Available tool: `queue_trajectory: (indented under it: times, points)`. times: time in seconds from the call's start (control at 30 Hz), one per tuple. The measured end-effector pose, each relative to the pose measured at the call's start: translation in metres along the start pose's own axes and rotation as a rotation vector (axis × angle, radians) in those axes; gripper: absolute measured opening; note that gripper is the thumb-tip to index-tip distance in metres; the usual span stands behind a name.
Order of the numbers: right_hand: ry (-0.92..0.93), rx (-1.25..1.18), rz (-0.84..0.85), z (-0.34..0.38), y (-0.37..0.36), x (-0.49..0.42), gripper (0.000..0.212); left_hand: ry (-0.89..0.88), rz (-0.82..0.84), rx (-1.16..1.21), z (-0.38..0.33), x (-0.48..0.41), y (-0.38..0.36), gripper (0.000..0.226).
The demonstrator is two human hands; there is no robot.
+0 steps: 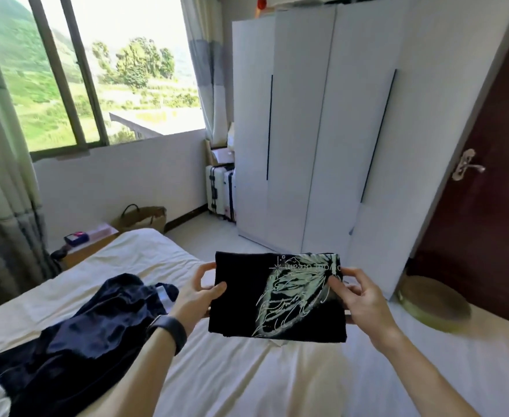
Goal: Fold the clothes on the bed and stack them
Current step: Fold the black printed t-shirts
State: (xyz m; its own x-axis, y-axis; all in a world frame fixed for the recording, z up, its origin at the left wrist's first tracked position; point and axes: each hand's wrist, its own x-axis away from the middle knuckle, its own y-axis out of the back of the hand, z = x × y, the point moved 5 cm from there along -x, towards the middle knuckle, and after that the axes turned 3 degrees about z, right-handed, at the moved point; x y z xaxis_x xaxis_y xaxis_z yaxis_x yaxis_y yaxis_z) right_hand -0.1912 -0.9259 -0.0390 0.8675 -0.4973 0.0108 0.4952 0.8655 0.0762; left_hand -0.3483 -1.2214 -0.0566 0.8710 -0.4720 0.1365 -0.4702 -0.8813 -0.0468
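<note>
Head view.

1. Wardrobe (307,130): white and tall, doors closed, standing beyond the foot of the bed. It has no part in the job.
2. Bed (247,380): pale sheet, serving as the working surface. No stack shows on it yet.
3. Heap of dark blue clothes (75,341): crumpled on the sheet at the left, partly under the left forearm. It is unfolded, so it is likely next in line.
4. Black T-shirt (247,302): folded to a neat rectangle with the pale printed design facing up. It is held off the sheet above the middle of the bed, roughly flat, probably so the fold does not slip on the way to its place.
5. Left hand (199,296): thumb on top, fingers beneath, pinching the shirt's left edge.
6. Right hand (361,299): the same pinch on the right edge. A hand at each side keeps the layers together.
7. Dark wristband (170,328): worn on the left wrist.
</note>
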Motion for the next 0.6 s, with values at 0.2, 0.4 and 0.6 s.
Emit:
queue_trajectory:
  times: [0.2,0.4,0.6]
  points:
    - [-0.145,0.044,-0.028,-0.053,-0.003,-0.071,0.018,0.128,-0.012,-0.083,0.042,-0.081,-0.007,0.033]
    - [-0.447,0.024,-0.014,-0.188,-0.016,-0.103,0.017,0.336,-0.01,-0.215,0.136,-0.139,-0.01,0.032]
    - [-0.745,-0.013,-0.043,-0.311,-0.033,-0.153,0.018,0.602,0.005,-0.372,0.222,-0.239,-0.011,0.033]
